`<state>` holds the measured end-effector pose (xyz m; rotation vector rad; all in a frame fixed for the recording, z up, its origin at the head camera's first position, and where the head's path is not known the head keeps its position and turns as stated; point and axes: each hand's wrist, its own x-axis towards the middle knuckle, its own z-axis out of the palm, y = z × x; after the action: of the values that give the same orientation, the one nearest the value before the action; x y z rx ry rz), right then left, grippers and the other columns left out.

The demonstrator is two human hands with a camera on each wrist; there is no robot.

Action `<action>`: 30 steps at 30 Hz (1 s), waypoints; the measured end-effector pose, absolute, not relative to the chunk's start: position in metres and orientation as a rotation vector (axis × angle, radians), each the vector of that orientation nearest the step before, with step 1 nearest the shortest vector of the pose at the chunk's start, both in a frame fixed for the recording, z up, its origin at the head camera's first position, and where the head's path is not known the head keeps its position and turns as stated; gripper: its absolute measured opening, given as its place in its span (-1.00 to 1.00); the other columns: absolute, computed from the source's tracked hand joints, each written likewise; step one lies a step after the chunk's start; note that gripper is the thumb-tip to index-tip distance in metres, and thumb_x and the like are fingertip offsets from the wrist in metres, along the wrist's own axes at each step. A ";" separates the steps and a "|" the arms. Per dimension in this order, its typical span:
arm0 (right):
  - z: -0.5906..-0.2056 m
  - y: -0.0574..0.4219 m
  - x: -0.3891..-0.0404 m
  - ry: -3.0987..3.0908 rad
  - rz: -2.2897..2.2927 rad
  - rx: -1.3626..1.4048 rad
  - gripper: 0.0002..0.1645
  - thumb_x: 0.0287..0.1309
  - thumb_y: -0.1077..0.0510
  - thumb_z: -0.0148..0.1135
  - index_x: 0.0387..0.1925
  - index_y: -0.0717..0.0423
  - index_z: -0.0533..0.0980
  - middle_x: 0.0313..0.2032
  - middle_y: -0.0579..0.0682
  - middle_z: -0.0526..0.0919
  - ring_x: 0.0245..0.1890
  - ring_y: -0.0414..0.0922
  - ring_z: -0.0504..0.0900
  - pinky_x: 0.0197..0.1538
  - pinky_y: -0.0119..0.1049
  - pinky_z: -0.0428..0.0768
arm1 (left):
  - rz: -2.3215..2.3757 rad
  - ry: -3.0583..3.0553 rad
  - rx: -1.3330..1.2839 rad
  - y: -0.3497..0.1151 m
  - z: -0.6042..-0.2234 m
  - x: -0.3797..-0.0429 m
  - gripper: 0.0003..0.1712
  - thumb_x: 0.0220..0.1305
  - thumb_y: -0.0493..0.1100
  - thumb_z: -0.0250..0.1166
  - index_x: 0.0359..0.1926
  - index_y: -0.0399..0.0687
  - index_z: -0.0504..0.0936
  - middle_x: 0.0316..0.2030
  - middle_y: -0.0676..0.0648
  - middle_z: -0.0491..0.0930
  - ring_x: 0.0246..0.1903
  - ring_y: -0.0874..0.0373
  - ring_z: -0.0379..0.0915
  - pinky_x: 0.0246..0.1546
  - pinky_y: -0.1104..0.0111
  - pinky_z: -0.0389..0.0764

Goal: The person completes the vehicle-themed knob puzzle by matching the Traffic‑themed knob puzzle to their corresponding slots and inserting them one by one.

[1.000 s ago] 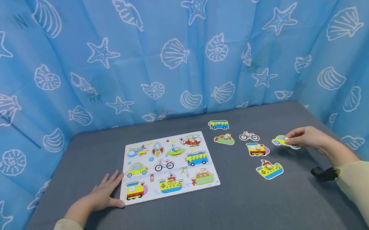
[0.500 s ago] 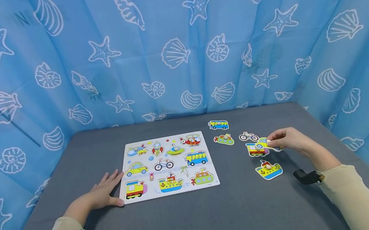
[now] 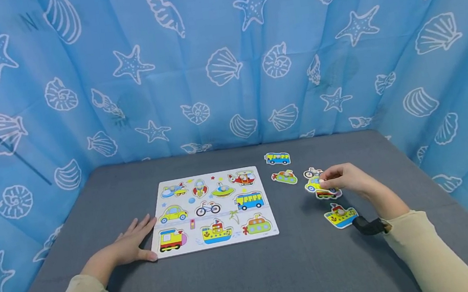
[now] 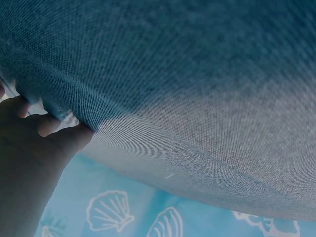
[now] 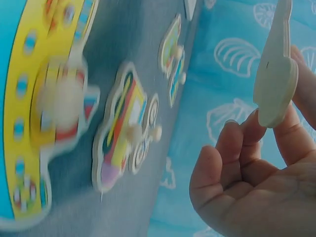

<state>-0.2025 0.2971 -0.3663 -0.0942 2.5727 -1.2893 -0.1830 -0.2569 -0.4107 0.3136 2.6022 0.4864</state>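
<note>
My right hand [image 3: 349,181] pinches the yellow car puzzle piece [image 3: 311,185] by its knob. In the head view, the car overlaps the train piece [image 3: 329,194] and lies close to the bicycle piece [image 3: 312,173]. The right wrist view shows the car's pale wooden back [image 5: 276,84], held off the table. My left hand [image 3: 125,246] lies with spread fingers at the left edge of the white puzzle board [image 3: 190,250], its thumb at the lower left corner. In the left wrist view only part of the left hand [image 4: 44,133] shows.
A boat piece [image 3: 341,216] lies just below the right hand. A bus piece [image 3: 277,158] and a submarine piece [image 3: 284,177] lie right of the board. All rest on a grey cloth-covered table [image 3: 252,281], with a blue shell-patterned curtain [image 3: 190,82] behind.
My right hand has carried the car piece leftward, from the right of the loose pieces to over the train piece. The left hand has stayed at the board's edge.
</note>
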 end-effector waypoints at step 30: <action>-0.372 0.212 -0.224 2.497 -1.438 -0.218 -0.78 0.19 0.23 0.32 -0.21 0.34 0.59 -0.36 0.00 0.56 -0.32 -0.07 0.45 -0.20 -0.13 0.50 | 0.528 2.583 0.361 -0.267 -0.425 -0.190 0.43 -0.15 0.44 0.40 0.53 -0.15 -0.14 0.49 -0.34 -0.27 0.42 -0.39 -0.54 0.24 -0.37 -0.34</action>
<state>-0.2244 0.2118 -0.3717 -0.2183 2.4974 -1.4384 -0.1901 -0.2667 -0.4247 0.3608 2.5829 0.5281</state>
